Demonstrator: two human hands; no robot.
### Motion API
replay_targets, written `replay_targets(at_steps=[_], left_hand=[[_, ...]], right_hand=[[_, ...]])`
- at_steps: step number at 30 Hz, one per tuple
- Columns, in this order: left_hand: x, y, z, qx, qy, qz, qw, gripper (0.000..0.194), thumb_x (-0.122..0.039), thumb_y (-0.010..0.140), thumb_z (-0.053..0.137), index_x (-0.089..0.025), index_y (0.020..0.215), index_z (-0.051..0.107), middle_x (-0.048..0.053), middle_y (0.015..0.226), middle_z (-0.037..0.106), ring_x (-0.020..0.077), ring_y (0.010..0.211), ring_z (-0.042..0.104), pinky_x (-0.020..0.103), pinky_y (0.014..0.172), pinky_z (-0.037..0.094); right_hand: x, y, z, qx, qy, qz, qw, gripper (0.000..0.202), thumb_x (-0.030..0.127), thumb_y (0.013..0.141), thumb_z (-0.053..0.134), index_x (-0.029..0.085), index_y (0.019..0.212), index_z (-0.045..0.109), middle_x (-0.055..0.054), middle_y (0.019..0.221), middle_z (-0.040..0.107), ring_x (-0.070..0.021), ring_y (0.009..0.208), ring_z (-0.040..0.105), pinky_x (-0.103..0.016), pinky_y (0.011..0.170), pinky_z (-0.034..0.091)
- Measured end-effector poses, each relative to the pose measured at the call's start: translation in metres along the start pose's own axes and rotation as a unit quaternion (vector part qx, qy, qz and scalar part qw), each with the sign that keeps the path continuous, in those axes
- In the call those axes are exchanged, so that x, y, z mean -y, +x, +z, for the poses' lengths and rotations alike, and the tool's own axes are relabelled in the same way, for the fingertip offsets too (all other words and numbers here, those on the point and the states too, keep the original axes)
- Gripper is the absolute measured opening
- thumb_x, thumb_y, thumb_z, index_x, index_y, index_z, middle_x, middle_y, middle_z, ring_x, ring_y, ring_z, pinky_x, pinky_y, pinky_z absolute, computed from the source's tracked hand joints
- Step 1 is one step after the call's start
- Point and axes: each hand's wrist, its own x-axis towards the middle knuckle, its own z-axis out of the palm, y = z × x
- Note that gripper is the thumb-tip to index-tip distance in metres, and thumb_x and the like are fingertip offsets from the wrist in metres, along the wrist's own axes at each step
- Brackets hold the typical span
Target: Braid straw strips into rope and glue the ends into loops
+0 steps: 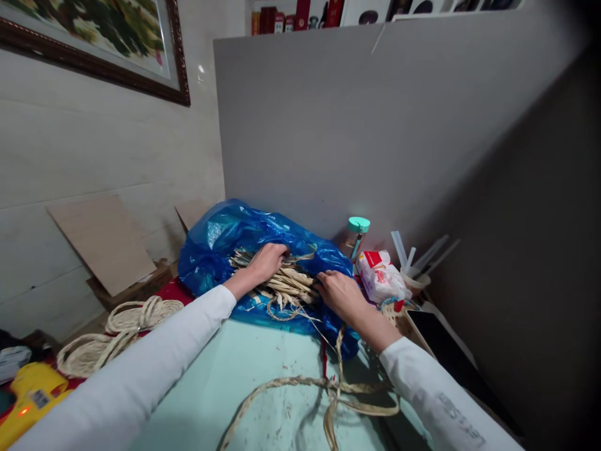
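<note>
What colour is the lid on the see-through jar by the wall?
The lid is mint green, and it shows best in the head view.

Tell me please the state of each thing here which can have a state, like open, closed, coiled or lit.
Blue plastic bag: open, crumpled around the dried strips.
Dried strips: bunched, with loose ends.
Bottle: turquoise lid on.
Pale cord: coiled.
Braided strand: uncoiled, looping over the table.
Yellow device: orange light lit.
Tissue pack: opened or sealed, unclear.
</note>
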Motion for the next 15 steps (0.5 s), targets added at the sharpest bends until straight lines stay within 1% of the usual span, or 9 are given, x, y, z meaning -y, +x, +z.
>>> replay_targets(at_steps=[2, 4, 6, 8, 11, 13, 15], left_hand=[[0.001, 0.000, 0.004, 0.010, -0.004, 0.001, 1.000, 0.025, -0.032, 0.093, 0.057, -0.015, 0.110, 0.063, 0.008, 0.110, 0.066, 0.0198, 0.097, 0.064, 0.042, 0.086, 0.054], [0.002, -0.001, 0.007, 0.020, -0.008, -0.001, 1.000, 0.024, -0.032, 0.093, 0.057, -0.015, 0.109, 0.064, 0.008, 0.111, 0.066, 0.0200, 0.098, 0.064, 0.042, 0.087, 0.054], [0.004, -0.001, 0.008, 0.028, -0.013, -0.007, 1.000, 0.025, -0.032, 0.093, 0.057, -0.016, 0.110, 0.063, 0.008, 0.113, 0.066, 0.0202, 0.099, 0.064, 0.042, 0.087, 0.054], [0.004, -0.002, 0.007, 0.033, -0.016, -0.018, 0.999, 0.027, -0.033, 0.093, 0.058, -0.016, 0.112, 0.063, 0.009, 0.115, 0.065, 0.0203, 0.100, 0.064, 0.043, 0.088, 0.054], [0.001, -0.005, 0.003, 0.037, -0.019, -0.032, 0.999, 0.027, -0.030, 0.097, 0.049, -0.015, 0.112, 0.065, 0.010, 0.111, 0.069, 0.0213, 0.099, 0.066, 0.041, 0.089, 0.052], [-0.003, -0.008, -0.001, 0.040, -0.026, -0.032, 0.998, 0.032, -0.027, 0.098, 0.042, -0.016, 0.114, 0.068, 0.011, 0.111, 0.072, 0.0229, 0.102, 0.067, 0.036, 0.090, 0.051], [-0.007, -0.011, -0.004, 0.045, -0.034, -0.027, 0.998, 0.036, -0.030, 0.096, 0.041, -0.018, 0.115, 0.069, 0.010, 0.114, 0.072, 0.0243, 0.105, 0.067, 0.032, 0.089, 0.050]], right_hand=[[0.005, 0.001, 0.003, 0.000, 0.031, 0.006, 0.999, 0.017, 0.024, 0.093, 0.052, 0.016, 0.098, 0.066, -0.013, 0.098, 0.069, -0.0247, 0.088, 0.067, -0.028, 0.068, 0.044], [0.008, 0.003, 0.004, -0.004, 0.072, 0.015, 0.997, 0.016, 0.021, 0.092, 0.052, 0.016, 0.095, 0.066, -0.013, 0.097, 0.069, -0.0248, 0.090, 0.066, -0.028, 0.068, 0.043], [0.008, 0.005, 0.004, -0.015, 0.125, 0.024, 0.992, 0.014, 0.018, 0.091, 0.051, 0.016, 0.092, 0.065, -0.013, 0.095, 0.068, -0.0240, 0.091, 0.065, -0.027, 0.070, 0.043], [0.003, 0.007, 0.003, -0.031, 0.195, 0.031, 0.980, 0.012, 0.018, 0.090, 0.052, 0.017, 0.089, 0.064, -0.011, 0.092, 0.068, -0.0223, 0.088, 0.065, -0.028, 0.073, 0.044], [-0.006, 0.010, 0.001, -0.059, 0.319, 0.043, 0.945, 0.014, 0.026, 0.091, 0.048, 0.020, 0.084, 0.059, -0.005, 0.082, 0.067, -0.0188, 0.078, 0.065, -0.027, 0.071, 0.047], [-0.010, 0.012, 0.002, -0.079, 0.401, 0.059, 0.911, 0.020, 0.034, 0.091, 0.044, 0.021, 0.080, 0.054, -0.003, 0.077, 0.065, -0.0177, 0.072, 0.065, -0.027, 0.067, 0.050], [-0.011, 0.016, 0.004, -0.103, 0.467, 0.082, 0.874, 0.024, 0.040, 0.091, 0.039, 0.022, 0.076, 0.046, -0.002, 0.074, 0.061, -0.0177, 0.068, 0.065, -0.028, 0.063, 0.053]])
